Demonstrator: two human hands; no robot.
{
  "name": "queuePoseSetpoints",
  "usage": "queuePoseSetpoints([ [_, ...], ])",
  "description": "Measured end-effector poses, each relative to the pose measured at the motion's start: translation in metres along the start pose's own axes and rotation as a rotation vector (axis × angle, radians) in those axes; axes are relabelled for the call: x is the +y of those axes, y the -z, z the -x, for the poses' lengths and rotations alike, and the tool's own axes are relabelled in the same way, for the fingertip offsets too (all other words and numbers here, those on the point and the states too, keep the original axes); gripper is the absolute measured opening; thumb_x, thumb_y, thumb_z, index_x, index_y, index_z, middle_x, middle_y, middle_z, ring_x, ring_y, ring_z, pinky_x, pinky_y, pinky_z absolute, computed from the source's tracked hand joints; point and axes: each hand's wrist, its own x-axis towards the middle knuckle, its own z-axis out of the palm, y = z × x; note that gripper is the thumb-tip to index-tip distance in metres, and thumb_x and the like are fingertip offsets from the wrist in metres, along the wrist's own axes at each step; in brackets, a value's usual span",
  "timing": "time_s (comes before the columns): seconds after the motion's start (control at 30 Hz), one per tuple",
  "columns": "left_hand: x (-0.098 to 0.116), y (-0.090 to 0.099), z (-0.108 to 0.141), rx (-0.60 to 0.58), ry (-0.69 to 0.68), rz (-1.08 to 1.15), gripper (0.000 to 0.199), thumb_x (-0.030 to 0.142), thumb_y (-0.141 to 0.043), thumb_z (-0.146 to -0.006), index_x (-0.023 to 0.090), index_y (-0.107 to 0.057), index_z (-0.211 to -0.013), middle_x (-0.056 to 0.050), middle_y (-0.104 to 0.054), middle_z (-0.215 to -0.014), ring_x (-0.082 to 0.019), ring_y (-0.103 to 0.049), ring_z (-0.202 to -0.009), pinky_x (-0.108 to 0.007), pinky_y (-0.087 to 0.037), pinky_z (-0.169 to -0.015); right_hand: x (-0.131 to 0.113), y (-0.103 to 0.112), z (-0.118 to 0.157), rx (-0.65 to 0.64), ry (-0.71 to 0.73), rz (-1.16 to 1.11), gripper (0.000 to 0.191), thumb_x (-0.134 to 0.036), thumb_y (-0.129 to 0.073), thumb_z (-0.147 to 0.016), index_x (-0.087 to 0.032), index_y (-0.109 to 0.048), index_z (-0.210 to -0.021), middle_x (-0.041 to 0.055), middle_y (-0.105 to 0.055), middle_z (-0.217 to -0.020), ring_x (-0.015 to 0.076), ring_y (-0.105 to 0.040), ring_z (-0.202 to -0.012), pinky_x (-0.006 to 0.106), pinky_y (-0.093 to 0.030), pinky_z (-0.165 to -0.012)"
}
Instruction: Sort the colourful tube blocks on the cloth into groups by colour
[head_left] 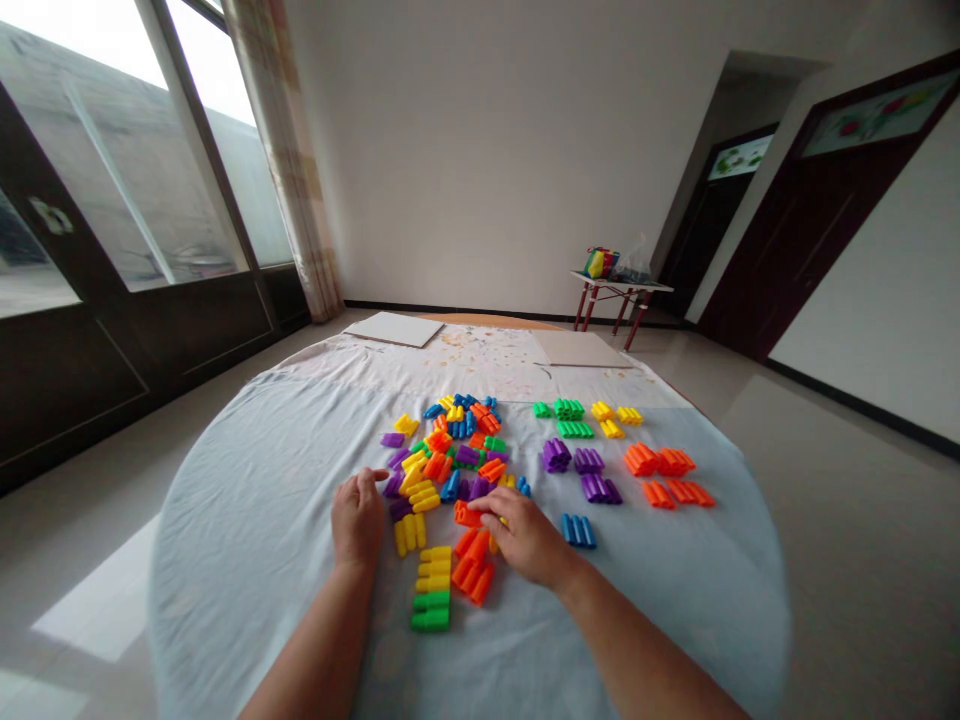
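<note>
A mixed pile of ribbed plastic toy blocks in yellow, purple, blue, green and orange lies mid-table. My right hand [525, 535] is closed at the pile's near right side, its thumb and fingertips pinching an orange block [466, 514]. Beside the left edge of the pile rests my left hand [358, 518], holding nothing, fingers loosely bent and apart, close to a purple block [393, 485]. Between my arms lie yellow blocks [433, 568] lined up with green blocks [431, 611]. More orange blocks [472, 570] sit just right of them.
Sorted groups stand on the right: green blocks [568, 410], yellow blocks [611, 428], purple blocks [589, 461], orange blocks [660, 460] and a blue block [578, 530]. Two flat boards, one white [394, 329] and one beige [581, 349], lie on the cloth's far end.
</note>
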Motion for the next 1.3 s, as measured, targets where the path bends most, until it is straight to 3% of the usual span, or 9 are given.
queuePoseSetpoints([
  [0.2, -0.001, -0.001, 0.0, -0.006, -0.004, 0.017, 0.05, 0.044, -0.029, -0.083, 0.018, -0.07, -0.073, -0.011, -0.071, -0.081, -0.028, -0.063, -0.087, -0.045, -0.048, -0.084, -0.003, 0.027, 0.015, -0.07, -0.071, -0.081, 0.029, -0.014, -0.045, -0.09, -0.02, -0.066, -0.108, 0.0055, -0.064, -0.099, 0.0162, -0.061, -0.094, 0.031, -0.049, -0.088],
  [0.4, -0.001, 0.0, 0.0, 0.009, 0.012, 0.014, 0.049, 0.044, -0.03, -0.082, 0.018, -0.07, -0.073, -0.011, -0.07, -0.08, -0.028, -0.064, -0.085, -0.046, -0.049, -0.082, -0.008, 0.023, 0.023, -0.133, -0.025, -0.022, 0.03, -0.014, -0.053, -0.084, -0.019, -0.066, -0.111, 0.0075, -0.064, -0.108, 0.018, -0.058, -0.105, 0.033, -0.044, -0.097],
  [0.57, -0.001, -0.001, 0.001, 0.012, 0.011, 0.017, 0.048, 0.044, -0.03, -0.083, 0.018, -0.07, -0.073, -0.009, -0.069, -0.076, -0.026, -0.064, -0.081, -0.044, -0.049, -0.08, -0.012, 0.023, 0.031, -0.213, 0.027, 0.07, 0.041, -0.027, -0.072, -0.076, -0.019, -0.064, -0.115, 0.0088, -0.062, -0.115, 0.0233, -0.053, -0.112, 0.038, -0.039, -0.102],
  [0.67, -0.001, -0.001, 0.0, 0.015, 0.021, 0.017, 0.049, 0.044, -0.03, -0.083, 0.017, -0.07, -0.075, -0.011, -0.07, -0.081, -0.028, -0.063, -0.085, -0.047, -0.048, -0.083, -0.013, 0.019, 0.035, -0.248, 0.008, 0.094, 0.034, -0.021, -0.073, -0.074, -0.02, -0.066, -0.107, 0.0077, -0.063, -0.11, 0.0224, -0.055, -0.108, 0.035, -0.042, -0.098],
  [0.8, -0.001, -0.001, 0.0, 0.006, 0.031, 0.016, 0.05, 0.045, -0.029, -0.083, 0.017, -0.07, -0.074, -0.01, -0.069, -0.079, -0.029, -0.062, -0.088, -0.048, -0.046, -0.084, -0.018, 0.015, 0.041, -0.198, -0.037, -0.047, 0.029, -0.016, -0.071, -0.075, -0.02, -0.064, -0.102, 0.0055, -0.062, -0.112, 0.0181, -0.057, -0.107, 0.028, -0.044, -0.095],
  [0.97, 0.0, 0.0, -0.001, 0.01, 0.042, 0.004, 0.051, 0.045, -0.029, -0.082, 0.016, -0.07, -0.074, -0.009, -0.067, -0.073, -0.028, -0.061, -0.084, -0.044, -0.047, -0.079, -0.016, 0.016, 0.049, -0.241, -0.065, 0.015, 0.036, -0.018, -0.07, -0.074, -0.02, -0.061, -0.108, 0.0063, -0.063, -0.113, 0.0214, -0.054, -0.113, 0.034, -0.038, -0.103],
  [1.17, 0.006, 0.005, 0.002, -0.026, 0.06, 0.008, 0.052, 0.047, -0.031, -0.083, 0.014, -0.071, -0.082, 0.0, -0.045, -0.045, -0.02, -0.048, -0.05, -0.034, -0.039, -0.053, -0.007, 0.017, 0.053, -0.261, 0.003, 0.151, 0.058, -0.023, -0.067, -0.074, -0.018, -0.051, -0.13, 0.0104, -0.058, -0.124, 0.0248, -0.049, -0.118, 0.039, -0.032, -0.108],
  [1.3, 0.002, 0.005, 0.0, -0.033, 0.119, -0.049, 0.054, 0.051, -0.03, -0.084, 0.016, -0.072, -0.088, 0.004, -0.033, -0.041, -0.018, -0.04, -0.046, -0.029, -0.031, -0.047, 0.003, 0.041, 0.055, -0.082, -0.026, 0.141, 0.051, -0.023, -0.068, -0.074, -0.02, -0.056, -0.123, 0.0075, -0.059, -0.117, 0.0222, -0.05, -0.114, 0.038, -0.036, -0.105],
])
